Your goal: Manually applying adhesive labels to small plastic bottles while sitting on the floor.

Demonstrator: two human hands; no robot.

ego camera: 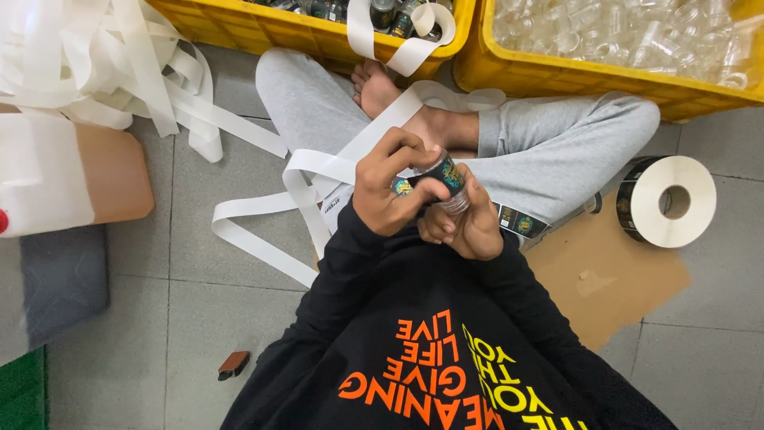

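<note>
You get bright, even light from overhead, with only soft shadows under your legs. The white paper backing strips (pixel 95 56) glare nearly blown out. Focus is sharp centrally; the wide lens bends the edges slightly.

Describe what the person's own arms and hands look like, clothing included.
Both arms wear long black sleeves of a sweatshirt with orange and yellow lettering on the chest. The left hand and right hand are bare: no gloves, rings or watch visible. Cuffs end at the wrists.

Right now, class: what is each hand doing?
Left hand: closed on the small jar, fingers pressing its dark label.
Right hand: closed around the jar from below.
</note>
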